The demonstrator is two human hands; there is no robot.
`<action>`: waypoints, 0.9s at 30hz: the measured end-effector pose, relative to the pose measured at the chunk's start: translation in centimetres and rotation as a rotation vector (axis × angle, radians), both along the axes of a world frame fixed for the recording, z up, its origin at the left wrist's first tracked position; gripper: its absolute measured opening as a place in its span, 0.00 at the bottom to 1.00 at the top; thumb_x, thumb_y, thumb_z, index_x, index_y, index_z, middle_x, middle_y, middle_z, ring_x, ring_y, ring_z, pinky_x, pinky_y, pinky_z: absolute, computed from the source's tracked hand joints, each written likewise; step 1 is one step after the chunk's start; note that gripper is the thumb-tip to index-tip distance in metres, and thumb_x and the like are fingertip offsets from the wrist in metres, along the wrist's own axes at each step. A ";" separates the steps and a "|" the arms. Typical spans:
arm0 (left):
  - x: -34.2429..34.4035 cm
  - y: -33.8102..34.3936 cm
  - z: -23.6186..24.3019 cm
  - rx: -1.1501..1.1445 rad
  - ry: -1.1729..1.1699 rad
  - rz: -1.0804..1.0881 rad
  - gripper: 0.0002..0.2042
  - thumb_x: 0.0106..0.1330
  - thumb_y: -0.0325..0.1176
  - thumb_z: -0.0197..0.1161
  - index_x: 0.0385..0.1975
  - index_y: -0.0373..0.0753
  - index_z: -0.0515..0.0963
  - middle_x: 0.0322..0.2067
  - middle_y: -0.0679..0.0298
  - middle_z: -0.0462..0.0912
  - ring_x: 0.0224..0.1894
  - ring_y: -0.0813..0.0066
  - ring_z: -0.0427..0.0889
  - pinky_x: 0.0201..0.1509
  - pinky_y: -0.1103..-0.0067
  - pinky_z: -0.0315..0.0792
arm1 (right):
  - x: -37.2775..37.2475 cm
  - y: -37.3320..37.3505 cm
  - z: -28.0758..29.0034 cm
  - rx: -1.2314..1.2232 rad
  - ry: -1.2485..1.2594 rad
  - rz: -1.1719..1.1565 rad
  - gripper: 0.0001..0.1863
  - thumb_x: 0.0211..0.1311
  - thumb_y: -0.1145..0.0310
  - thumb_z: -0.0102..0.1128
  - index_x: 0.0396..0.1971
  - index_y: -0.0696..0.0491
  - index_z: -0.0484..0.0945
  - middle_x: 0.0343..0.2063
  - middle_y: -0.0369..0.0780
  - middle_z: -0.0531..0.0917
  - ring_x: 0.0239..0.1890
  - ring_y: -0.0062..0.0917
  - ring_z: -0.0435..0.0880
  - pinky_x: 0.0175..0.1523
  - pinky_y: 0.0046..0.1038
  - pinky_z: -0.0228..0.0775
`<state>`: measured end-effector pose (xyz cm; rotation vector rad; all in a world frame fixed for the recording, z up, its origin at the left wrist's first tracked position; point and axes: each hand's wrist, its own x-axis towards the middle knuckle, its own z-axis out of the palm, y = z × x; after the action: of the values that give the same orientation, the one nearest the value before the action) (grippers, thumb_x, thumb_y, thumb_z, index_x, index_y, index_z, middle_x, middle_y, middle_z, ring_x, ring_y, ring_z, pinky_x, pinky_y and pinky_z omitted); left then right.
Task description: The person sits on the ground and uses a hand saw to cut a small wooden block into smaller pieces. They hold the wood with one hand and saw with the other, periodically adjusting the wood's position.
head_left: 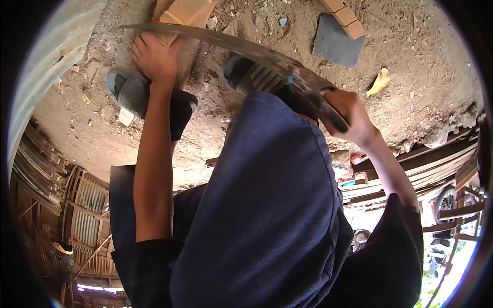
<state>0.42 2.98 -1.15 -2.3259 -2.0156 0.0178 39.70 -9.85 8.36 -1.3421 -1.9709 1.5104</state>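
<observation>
Person is sawing a wood plank [186, 56] lying on dirt ground [411, 61]: left hand [155, 55] w/ fingers pressing it flat, right hand [345, 115] clamped on handsaw [246, 49] grip. Mid-cut, apparently; next stroke needs a firmly pinned board & a straight pull.

Left hand [154, 57] on wood piece [186, 20]; saw [231, 45] across it, right hand [345, 115] gripping handle. Sandalled feet beside, flat slab [336, 41] far right.
</observation>
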 end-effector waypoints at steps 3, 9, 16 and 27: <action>-0.2 0.0 -0.3 0.002 0.028 0.060 0.41 0.43 0.63 0.75 0.43 0.30 0.72 0.42 0.48 0.75 0.48 0.45 0.73 0.56 0.57 0.66 | -0.3 0.4 0.0 -0.040 -0.008 0.014 0.12 0.54 0.62 0.69 0.34 0.51 0.80 0.26 0.44 0.81 0.28 0.41 0.82 0.32 0.40 0.76; -0.6 0.1 -0.6 0.001 -0.010 0.033 0.41 0.41 0.62 0.76 0.45 0.31 0.72 0.41 0.49 0.76 0.48 0.45 0.73 0.55 0.57 0.66 | -7.3 6.2 -0.9 -0.128 0.105 -0.061 0.09 0.56 0.64 0.63 0.32 0.53 0.77 0.28 0.47 0.82 0.31 0.47 0.82 0.36 0.42 0.75; 0.6 0.1 0.0 -0.007 -0.013 0.067 0.40 0.43 0.59 0.77 0.45 0.30 0.72 0.42 0.48 0.75 0.49 0.45 0.73 0.56 0.56 0.65 | 1.8 -1.2 -0.1 -0.128 0.033 -0.038 0.07 0.56 0.69 0.64 0.32 0.54 0.78 0.23 0.45 0.79 0.26 0.41 0.82 0.32 0.37 0.76; -1.0 0.5 -0.8 0.038 -0.006 0.004 0.42 0.41 0.62 0.76 0.45 0.29 0.73 0.41 0.47 0.76 0.48 0.43 0.74 0.54 0.56 0.67 | -1.8 2.0 -2.0 0.035 0.069 -0.024 0.06 0.58 0.69 0.61 0.25 0.54 0.77 0.20 0.45 0.78 0.24 0.42 0.80 0.31 0.40 0.74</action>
<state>-0.62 3.52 -1.96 -2.3017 -2.0054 -0.0270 37.95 -7.88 6.31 -1.2781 -1.9229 1.4846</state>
